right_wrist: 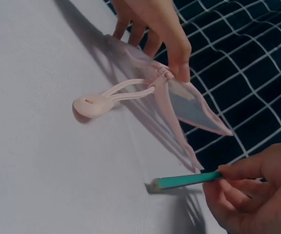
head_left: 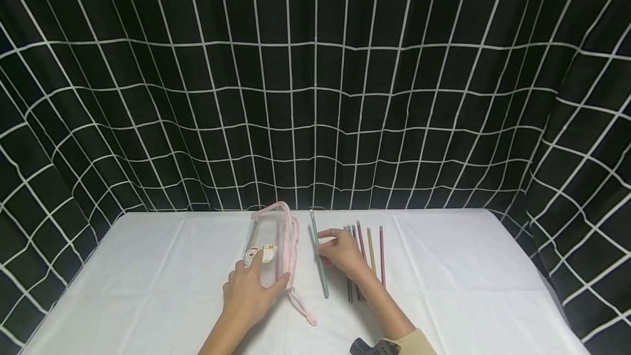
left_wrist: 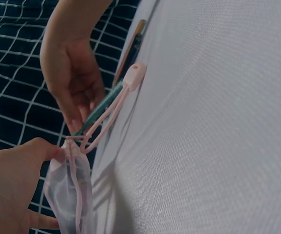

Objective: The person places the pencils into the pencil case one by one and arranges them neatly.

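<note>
A see-through pencil case (head_left: pixel 268 228) with pink trim lies on the white cloth, its open zipper side facing right. My left hand (head_left: pixel 245 292) grips its near end, with the thumb at the zipper edge and the fingers spread over the stickers. Inside the case, slim pencil-like shapes (head_left: pixel 253 233) show through. Just right of the case, my right hand (head_left: pixel 341 251) pinches a green pencil (head_left: pixel 322 281) between thumb and fingers. That pencil's near end (right_wrist: pixel 179 181) shows in the right wrist view, slightly above the cloth.
Several pencils (head_left: pixel 372 253) in dark, red and yellow tones lie side by side right of and partly under the right forearm. A pink zipper strap (head_left: pixel 302 307) trails from the case toward the front. Behind the white table (head_left: pixel 148 278) hangs a black grid curtain (head_left: pixel 315 97).
</note>
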The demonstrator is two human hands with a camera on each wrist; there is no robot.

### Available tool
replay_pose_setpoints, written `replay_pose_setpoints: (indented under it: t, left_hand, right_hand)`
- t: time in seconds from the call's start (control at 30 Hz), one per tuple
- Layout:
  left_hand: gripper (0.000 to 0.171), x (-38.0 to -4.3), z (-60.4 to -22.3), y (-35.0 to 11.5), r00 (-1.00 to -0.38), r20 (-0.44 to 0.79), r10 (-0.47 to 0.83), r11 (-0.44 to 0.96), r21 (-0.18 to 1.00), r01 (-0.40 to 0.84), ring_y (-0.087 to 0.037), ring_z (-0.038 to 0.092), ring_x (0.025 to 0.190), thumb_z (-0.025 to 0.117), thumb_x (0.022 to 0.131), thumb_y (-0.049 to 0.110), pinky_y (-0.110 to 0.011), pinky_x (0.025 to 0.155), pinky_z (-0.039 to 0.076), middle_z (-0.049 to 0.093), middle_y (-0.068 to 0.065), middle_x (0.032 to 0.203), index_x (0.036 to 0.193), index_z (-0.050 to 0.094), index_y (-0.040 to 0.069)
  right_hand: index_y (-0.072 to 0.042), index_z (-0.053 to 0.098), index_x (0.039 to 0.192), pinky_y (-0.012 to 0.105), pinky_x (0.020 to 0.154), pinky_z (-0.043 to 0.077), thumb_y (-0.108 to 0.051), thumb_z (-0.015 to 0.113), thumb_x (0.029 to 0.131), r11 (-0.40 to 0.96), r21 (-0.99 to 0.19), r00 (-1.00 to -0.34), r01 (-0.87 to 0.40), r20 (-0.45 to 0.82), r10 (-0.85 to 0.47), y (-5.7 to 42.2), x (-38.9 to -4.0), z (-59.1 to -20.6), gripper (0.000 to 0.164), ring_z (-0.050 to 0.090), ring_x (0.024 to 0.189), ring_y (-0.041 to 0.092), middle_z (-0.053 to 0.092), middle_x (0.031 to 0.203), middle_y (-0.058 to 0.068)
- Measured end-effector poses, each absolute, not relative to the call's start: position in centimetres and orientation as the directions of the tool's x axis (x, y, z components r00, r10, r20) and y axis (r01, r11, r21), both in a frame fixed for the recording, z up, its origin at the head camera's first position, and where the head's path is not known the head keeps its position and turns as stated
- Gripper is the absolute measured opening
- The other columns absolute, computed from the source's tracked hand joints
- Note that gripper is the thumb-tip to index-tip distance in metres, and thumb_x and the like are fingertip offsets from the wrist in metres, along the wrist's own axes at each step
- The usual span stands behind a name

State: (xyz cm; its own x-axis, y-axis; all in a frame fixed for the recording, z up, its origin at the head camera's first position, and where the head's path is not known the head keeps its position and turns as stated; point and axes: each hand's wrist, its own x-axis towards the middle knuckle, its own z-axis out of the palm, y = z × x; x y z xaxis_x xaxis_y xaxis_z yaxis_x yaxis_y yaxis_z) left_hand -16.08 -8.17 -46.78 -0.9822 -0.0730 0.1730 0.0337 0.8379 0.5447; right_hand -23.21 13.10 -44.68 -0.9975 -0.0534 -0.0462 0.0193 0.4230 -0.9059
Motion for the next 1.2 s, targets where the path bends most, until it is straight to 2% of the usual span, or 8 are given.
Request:
replay_pose_setpoints:
  t: [0.6,0.8,1.03,1.2]
  left_hand:
    - [0.082,-16.3,-47.0,-8.3,-0.982,0.177,-0.07,0.845,0.534,0.037,-0.051,0.064,0.106,0.071,0.09,0.06,-0.067,0.087,0.05,0.061,-0.032,0.12,0.148,0.057,0.004]
    - [0.081,-16.2,-46.9,-8.2,-0.979,0.192,-0.071,0.846,0.532,0.044,-0.05,0.065,0.105,0.071,0.09,0.06,-0.066,0.085,0.05,0.061,-0.031,0.119,0.147,0.058,0.004]
    - [0.082,-16.2,-46.9,-8.2,-0.979,0.193,-0.068,0.846,0.531,0.045,-0.05,0.065,0.104,0.071,0.09,0.06,-0.065,0.085,0.05,0.061,-0.03,0.118,0.148,0.058,0.004]
    - [0.082,-16.1,-46.9,-8.3,-0.978,0.199,-0.063,0.847,0.529,0.053,-0.05,0.065,0.103,0.071,0.09,0.06,-0.066,0.084,0.05,0.061,-0.031,0.118,0.148,0.058,0.003]
  right_hand:
    - [0.011,0.067,0.13,0.03,0.059,0.061,0.007,0.071,0.084,0.253,-0.967,-0.997,0.033,-0.05,-0.061,11.1,-24.5,-44.8,0.047,0.065,0.055,0.011,0.076,0.082,0.022]
    - [0.012,0.066,0.131,0.032,0.062,0.062,0.009,0.072,0.085,0.199,-0.978,-0.995,0.056,-0.07,-0.065,10.6,-25.0,-44.7,0.047,0.064,0.055,0.01,0.075,0.087,0.027]
    - [0.01,0.066,0.132,0.029,0.06,0.061,0.006,0.074,0.085,0.189,-0.978,-0.993,0.088,-0.1,-0.055,9.9,-25.4,-44.5,0.048,0.062,0.054,0.008,0.076,0.085,0.022]
    - [0.01,0.066,0.132,0.026,0.06,0.061,0.005,0.074,0.086,0.18,-0.978,-0.992,0.106,-0.116,-0.046,9.4,-25.5,-44.6,0.048,0.064,0.055,0.007,0.077,0.089,0.023]
